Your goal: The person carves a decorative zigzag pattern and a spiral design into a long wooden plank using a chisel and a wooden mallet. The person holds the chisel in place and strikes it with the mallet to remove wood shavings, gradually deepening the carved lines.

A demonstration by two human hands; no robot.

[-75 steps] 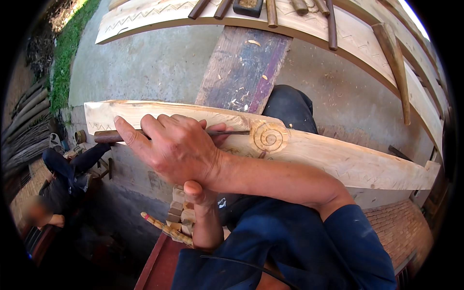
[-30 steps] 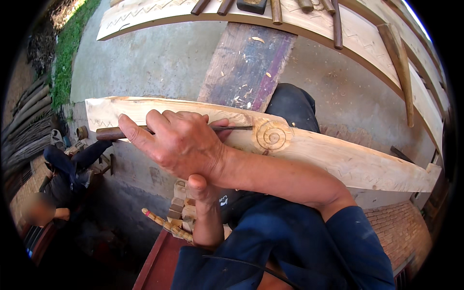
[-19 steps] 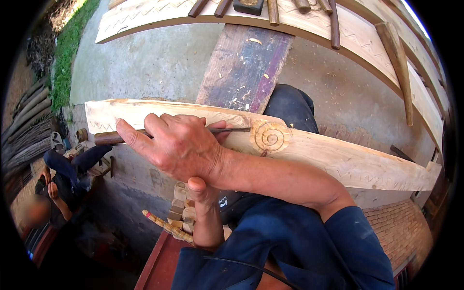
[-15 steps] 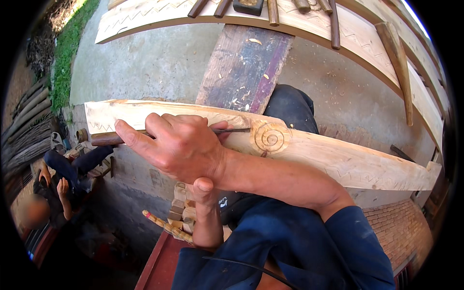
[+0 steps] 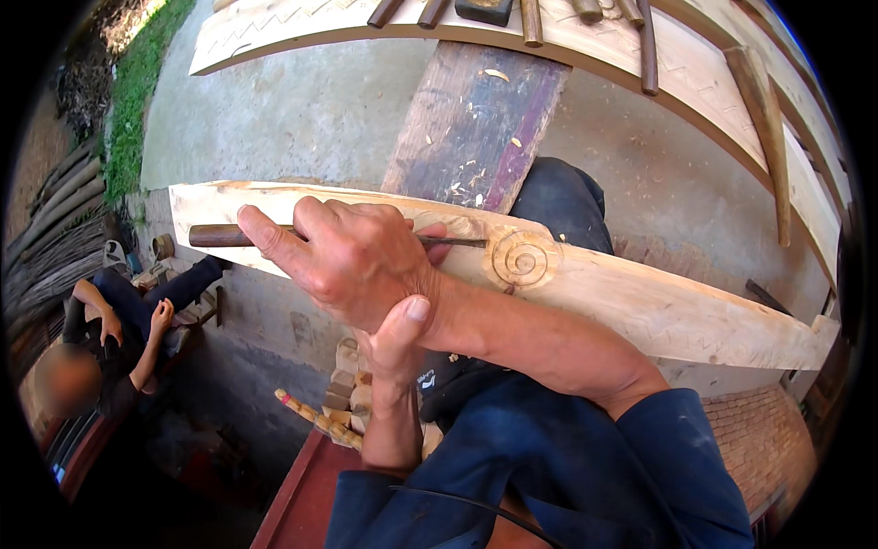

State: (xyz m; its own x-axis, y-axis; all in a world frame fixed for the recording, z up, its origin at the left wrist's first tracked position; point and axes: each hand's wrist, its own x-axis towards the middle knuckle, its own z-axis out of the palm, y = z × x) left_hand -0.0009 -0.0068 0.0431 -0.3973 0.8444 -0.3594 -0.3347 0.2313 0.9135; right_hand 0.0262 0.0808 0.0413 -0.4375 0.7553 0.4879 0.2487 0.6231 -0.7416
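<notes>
Chisel (image 5: 274,236) tip nudged twd spiral carving (image 5: 521,260), right hand (image 5: 352,261) grip clamped on shaft, left hand (image 5: 395,343) bracing right wrist

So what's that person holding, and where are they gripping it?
The right hand grips a carving chisel around the front of its wooden handle. The left hand holds the right wrist.

Single head-worn fisheye view, looking steeply down and forward, close over the right hand (image 5: 352,261) and plank (image 5: 640,306), edges bowed toward the dark rim, concrete ground (image 5: 293,110) filling the upper frame
</notes>
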